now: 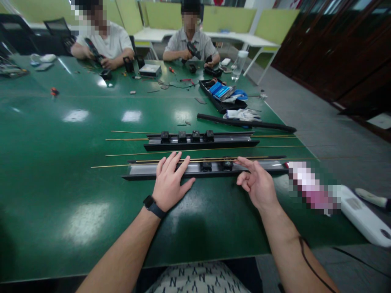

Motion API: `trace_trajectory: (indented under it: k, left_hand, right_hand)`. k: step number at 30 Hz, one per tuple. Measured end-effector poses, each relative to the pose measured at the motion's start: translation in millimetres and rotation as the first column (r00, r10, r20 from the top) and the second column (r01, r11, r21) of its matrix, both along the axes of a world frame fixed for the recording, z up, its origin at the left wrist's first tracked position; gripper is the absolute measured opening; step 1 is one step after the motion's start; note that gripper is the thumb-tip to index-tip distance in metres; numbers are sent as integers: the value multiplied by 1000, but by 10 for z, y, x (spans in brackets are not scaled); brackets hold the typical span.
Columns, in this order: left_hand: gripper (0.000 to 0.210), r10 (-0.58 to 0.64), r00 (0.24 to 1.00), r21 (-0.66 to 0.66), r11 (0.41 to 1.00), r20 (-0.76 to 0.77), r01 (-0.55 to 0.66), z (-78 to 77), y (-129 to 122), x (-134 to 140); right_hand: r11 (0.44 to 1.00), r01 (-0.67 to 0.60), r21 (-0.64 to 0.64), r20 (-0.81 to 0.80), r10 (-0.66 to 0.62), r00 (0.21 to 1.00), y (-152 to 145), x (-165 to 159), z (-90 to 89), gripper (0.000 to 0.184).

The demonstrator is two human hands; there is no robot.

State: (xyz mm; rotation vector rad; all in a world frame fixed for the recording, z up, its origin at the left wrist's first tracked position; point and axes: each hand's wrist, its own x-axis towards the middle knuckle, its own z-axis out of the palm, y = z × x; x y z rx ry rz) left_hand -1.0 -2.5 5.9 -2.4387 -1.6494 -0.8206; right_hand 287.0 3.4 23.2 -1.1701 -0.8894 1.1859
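In front of me lies a long black channel (pixel 143 177) with a pale inner strip, crosswise on the table. My left hand (pixel 171 179), wearing a dark watch (pixel 154 206), rests open across its left part, fingers spread over the thin brass rods (pixel 210 159). Farther right, my right hand (pixel 258 183) has its fingertips together at the rods, lower fingers curled; it seems to pinch a rod. Between the hands, black blocks (pixel 207 164) sit in the channel. Behind it is a second black channel (pixel 198 145) with several black blocks (pixel 182 136).
A black foam tube (pixel 244 122), white gloves (pixel 242 114) and a black tray (pixel 221 106) of blue packets lie beyond. Two people with power drills (pixel 193 49) sit across the green table (pixel 91 183). A white device (pixel 363 215) lies at right.
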Motion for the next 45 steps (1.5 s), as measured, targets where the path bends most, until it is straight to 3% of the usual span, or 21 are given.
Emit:
trace_trajectory:
  k: [23, 45]
  left_hand:
    - [65, -2, 1000, -3, 1000, 6, 2, -3, -2, 1]
    - [65, -4, 1000, -1, 1000, -3, 4, 11, 3, -2]
  right_hand:
    - [999, -42, 1, 23, 42, 999, -11, 1, 7, 46]
    - [1000, -2, 11, -27, 2, 1000, 3, 22, -22, 44]
